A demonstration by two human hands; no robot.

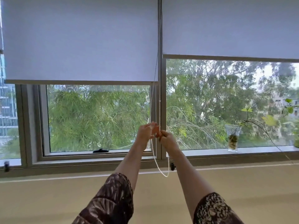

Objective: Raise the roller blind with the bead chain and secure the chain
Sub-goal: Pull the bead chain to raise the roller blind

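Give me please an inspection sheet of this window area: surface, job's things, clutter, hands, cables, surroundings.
Surface: pale window ledge, bare where visible.
Job's things: left roller blind hangs lower than the right roller blind; both are partly raised. The bead chain hangs between them, its loop loose beside a small black chain clip on the frame.
Clutter: glass vase with plant cuttings on the sill at right.
Hands: left hand and right hand both have fingers closed on the chain.
Cables: nothing seen besides the chain.
Surroundings: trees behind the glass, a building at far left; black window handle on the left pane.
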